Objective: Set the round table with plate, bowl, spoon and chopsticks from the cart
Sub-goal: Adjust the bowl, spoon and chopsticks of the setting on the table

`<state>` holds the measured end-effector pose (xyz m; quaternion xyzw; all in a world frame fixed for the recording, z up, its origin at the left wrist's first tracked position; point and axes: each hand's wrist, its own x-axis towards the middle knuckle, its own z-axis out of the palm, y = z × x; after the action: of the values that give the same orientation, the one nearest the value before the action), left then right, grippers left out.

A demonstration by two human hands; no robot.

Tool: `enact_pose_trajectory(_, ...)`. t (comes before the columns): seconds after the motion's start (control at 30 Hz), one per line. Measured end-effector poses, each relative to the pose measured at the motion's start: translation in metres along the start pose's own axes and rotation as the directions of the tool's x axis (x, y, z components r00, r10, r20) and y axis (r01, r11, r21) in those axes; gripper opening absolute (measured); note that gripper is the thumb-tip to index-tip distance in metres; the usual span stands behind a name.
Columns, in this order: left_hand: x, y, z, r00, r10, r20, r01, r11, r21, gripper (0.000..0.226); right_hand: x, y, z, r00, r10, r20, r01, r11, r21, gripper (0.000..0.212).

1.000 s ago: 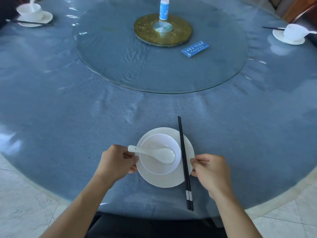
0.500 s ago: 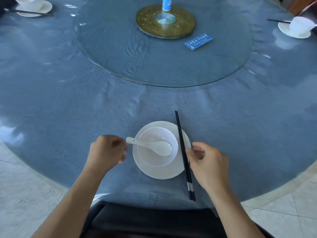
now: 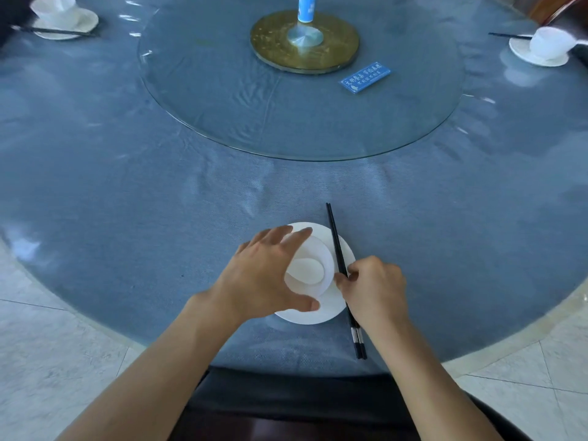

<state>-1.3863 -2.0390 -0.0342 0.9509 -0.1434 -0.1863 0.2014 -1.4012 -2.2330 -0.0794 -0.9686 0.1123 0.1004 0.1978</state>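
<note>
Place setting is at the near edge of the counter, dead centre on my feed. White plate sits on the blue cloth with the bowl on top of it, a bit left of the plate's middle. Inside the bowl I can make out a pale oval that looks like the scoop of the spoon. It's blurry, and the handle is hidden under the left hand. That hand is spread wide over the bowl, fingers reaching toward the far rim and thumb by the near rim. I honestly can't tell if it's touching the rim.

Black chopsticks lie across the right side of the plate, tips pointing far and ends sticking out over the cloth on the near side. Right hand has its fingers curled and is pinching them about halfway along.

Further out there's the glass turntable with a blue card on it, plus another setting far left and one far right.
</note>
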Motion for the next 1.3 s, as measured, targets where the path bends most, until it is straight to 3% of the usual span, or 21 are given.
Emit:
enact_pose_trajectory(0.3,0.004,-0.008,0.012,0.999,0.043,-0.025,-0.042,0.998,0.053,0.120,0.001,-0.011,0.006,1.000,0.019,0.009,-0.019,1.000,0.011,0.050)
enact_pose_trajectory(0.67,0.003,-0.008,0.012,0.999,0.036,-0.029,-0.035,0.999,0.028,0.118,-0.004,-0.010,0.008,0.999,0.035,-0.008,-0.035,0.995,0.097,0.059)
enact_pose_trajectory(1.07,0.000,-0.007,0.010,0.999,0.039,-0.009,-0.039,0.999,0.025,0.117,-0.004,-0.007,0.012,0.998,0.030,-0.056,-0.021,0.987,0.159,0.034)
enact_pose_trajectory(1.3,0.000,-0.006,0.010,0.999,0.044,-0.009,-0.044,0.999,0.024,0.115,-0.006,-0.008,0.011,0.998,0.032,-0.051,-0.023,0.986,0.164,0.033)
